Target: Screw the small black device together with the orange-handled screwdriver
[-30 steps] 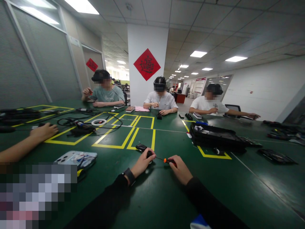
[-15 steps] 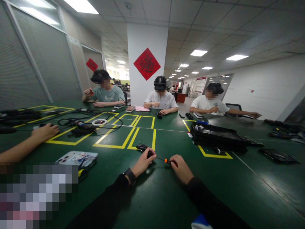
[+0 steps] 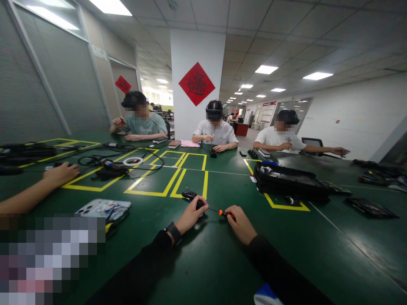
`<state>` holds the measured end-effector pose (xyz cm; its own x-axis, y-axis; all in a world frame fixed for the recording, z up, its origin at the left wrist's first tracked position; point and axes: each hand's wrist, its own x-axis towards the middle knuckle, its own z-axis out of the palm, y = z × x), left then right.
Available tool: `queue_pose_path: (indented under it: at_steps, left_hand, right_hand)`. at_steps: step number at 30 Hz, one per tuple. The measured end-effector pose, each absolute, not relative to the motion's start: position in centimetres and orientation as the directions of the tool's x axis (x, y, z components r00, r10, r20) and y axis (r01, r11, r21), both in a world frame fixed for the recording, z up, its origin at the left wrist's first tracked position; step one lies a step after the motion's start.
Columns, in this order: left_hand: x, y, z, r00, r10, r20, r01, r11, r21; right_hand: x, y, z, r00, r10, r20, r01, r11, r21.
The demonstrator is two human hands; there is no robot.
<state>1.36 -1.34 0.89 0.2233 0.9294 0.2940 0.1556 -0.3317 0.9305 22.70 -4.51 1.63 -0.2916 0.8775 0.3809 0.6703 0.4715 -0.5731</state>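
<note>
One black device (image 3: 189, 195) clamped in left hand (image 3: 190, 215) over green worktop (image 3: 206, 262); right hand (image 3: 241, 225), apart from left, grips orange-and-black screwdriver (image 3: 221, 212), shaft pointing toward device. Can't tell if tip touches.

Single head-worn view, forward and down from close above the broad green tabletop (image 3: 216, 262), toward its far edge.

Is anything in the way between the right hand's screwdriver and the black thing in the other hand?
Only the left hand itself, covering part of the black thing. Nothing else visible: the screwdriver reaches from the right hand across open space. Its tip can't be made out.
</note>
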Motion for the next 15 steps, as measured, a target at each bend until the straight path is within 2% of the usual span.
queue_pose_path:
  at_steps: [5,15]
  left_hand:
    - [1.39,-1.41,1.11,0.198,0.934,0.297,0.164,-0.331,0.929]
    - [1.29,-1.42,1.06,0.207,0.938,0.278,0.175,-0.315,0.933]
  right_hand:
    - [22.59,-4.69,1.7,-0.257,0.896,0.362,0.661,0.436,-0.611]
    - [22.61,-4.46,1.46,-0.289,0.877,0.385,0.664,0.473,-0.578]
